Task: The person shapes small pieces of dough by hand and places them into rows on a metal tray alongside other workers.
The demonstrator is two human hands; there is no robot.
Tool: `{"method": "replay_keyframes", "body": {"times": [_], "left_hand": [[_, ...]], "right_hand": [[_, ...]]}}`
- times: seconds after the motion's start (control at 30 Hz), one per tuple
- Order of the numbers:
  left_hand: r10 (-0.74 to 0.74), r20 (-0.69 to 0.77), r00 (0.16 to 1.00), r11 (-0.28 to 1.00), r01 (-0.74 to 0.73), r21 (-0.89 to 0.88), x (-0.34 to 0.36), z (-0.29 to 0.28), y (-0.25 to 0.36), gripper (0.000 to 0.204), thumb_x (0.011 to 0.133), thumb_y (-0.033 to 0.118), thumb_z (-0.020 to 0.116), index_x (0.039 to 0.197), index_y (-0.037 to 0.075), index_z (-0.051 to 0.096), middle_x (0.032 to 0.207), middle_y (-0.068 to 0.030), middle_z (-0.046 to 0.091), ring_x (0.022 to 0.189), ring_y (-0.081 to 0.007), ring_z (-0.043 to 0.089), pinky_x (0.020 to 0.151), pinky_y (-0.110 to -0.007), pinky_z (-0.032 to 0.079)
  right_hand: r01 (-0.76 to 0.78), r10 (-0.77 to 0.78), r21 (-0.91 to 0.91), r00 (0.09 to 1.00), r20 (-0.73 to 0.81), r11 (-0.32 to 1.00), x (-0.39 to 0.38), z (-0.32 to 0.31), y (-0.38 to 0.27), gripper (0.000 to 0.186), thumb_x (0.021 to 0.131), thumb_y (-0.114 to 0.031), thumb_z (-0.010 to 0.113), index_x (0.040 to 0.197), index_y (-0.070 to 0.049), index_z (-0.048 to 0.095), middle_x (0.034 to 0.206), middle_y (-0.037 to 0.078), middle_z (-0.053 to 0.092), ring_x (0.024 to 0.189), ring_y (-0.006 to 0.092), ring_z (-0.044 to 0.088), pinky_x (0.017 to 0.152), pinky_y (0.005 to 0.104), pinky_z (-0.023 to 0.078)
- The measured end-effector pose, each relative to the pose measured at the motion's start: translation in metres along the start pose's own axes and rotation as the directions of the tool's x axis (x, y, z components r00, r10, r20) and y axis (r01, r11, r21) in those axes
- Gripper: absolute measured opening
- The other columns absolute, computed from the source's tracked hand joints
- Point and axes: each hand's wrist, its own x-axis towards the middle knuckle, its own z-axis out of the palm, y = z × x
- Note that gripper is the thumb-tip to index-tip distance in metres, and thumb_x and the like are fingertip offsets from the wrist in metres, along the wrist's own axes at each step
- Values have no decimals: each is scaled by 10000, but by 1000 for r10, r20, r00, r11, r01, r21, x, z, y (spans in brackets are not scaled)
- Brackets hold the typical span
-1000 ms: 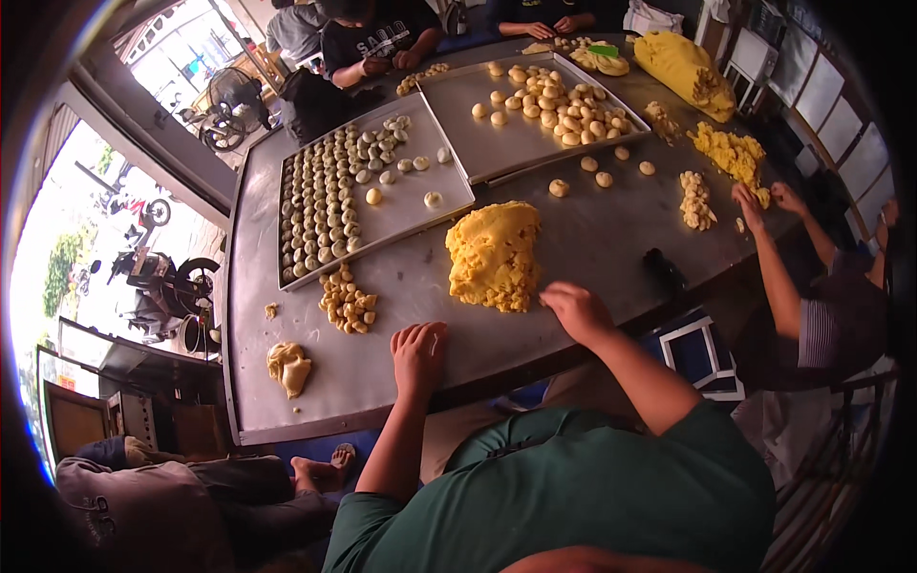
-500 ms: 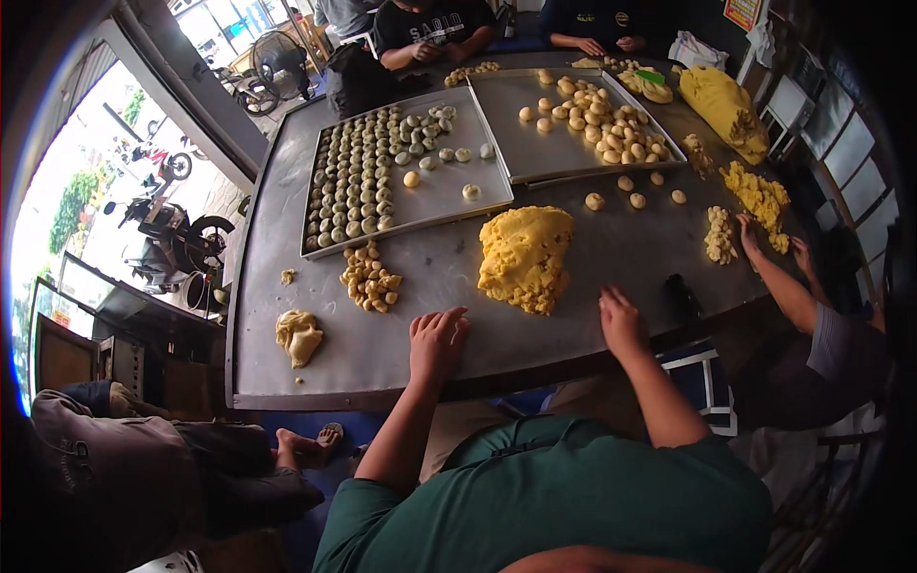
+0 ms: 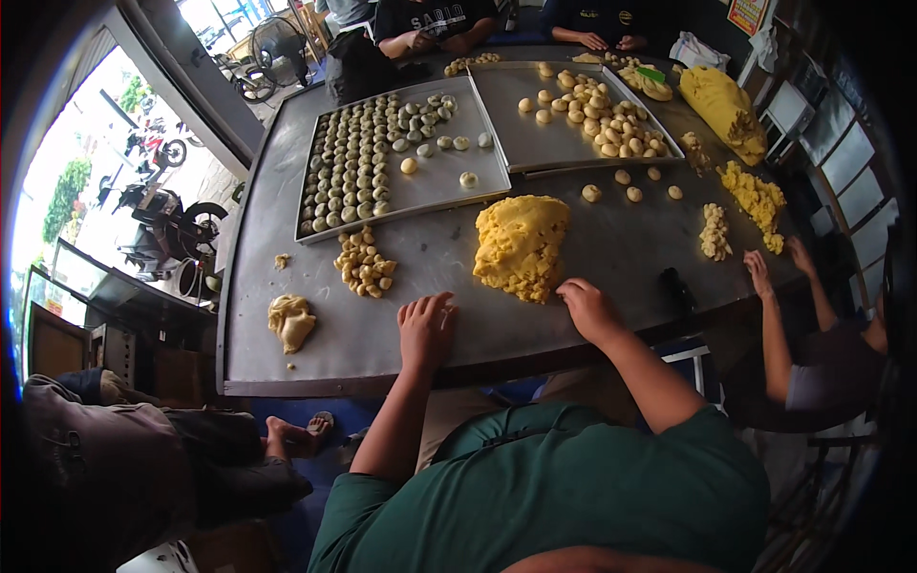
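My right hand [image 3: 586,307] has closed in on the yellow mound [image 3: 521,246] on the table [image 3: 506,334], putting it within reach; fingers curled, grip I can't tell; my left hand [image 3: 426,323] is loosely open, left of the mound.

The metal table [image 3: 420,250] bears a yellow dough mound [image 3: 521,246]; beyond the mound, 2 trays [image 3: 444,187]; right of it, 5 balls [image 3: 634,194]; left, a pale lump [image 3: 290,324].

From here I see a smooth metal table [image 3: 430,265] with a dull sheen, a rough, crumbly yellow mound [image 3: 521,244] at centre, smooth, faintly glossy dough [image 3: 290,325] at left, and a matt cloth shirt [image 3: 573,487] at lower centre.
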Motion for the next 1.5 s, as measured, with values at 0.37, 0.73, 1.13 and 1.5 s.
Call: {"method": "replay_keyframes", "body": {"times": [0.37,0.73,1.13,1.5], "left_hand": [[-18,7,1000,1000,18,-11,2,-2,2,193,953,275,679,1095,160,739,1164,-59,714,1145,-258,624,1052,-443,394],[317,166,934,919,-346,189,6,-39,-21,142,932,272,712,916,143,770,1106,-13,726,1185,-253,615,1119,-490,375],[396,-4,918,845,-363,392,78,55,-11,202,930,299,658,847,116,667,866,-54,619,942,-265,592,928,-430,399],[-77,-252,965,997,76,-16,49,26,-21,199,988,252,639,950,59,672,840,-119,678,787,-330,648,738,-423,508]], "right_hand": [[-55,-1,-139,926,-377,989,22,-7,37,367,910,-213,739,1259,-114,684,1095,154,666,1000,389,650,865,465,550],[-91,-70,-327,891,-448,941,28,-3,28,330,837,-234,799,1157,-175,746,991,81,652,1003,312,631,931,448,499],[-24,-62,-219,925,-376,976,24,-4,38,455,899,-169,709,1346,-119,645,1195,86,690,1074,316,633,980,441,501],[-148,31,-264,915,-403,953,22,2,53,523,865,-238,784,1364,-160,648,1176,85,689,1088,311,623,977,452,504]]}}
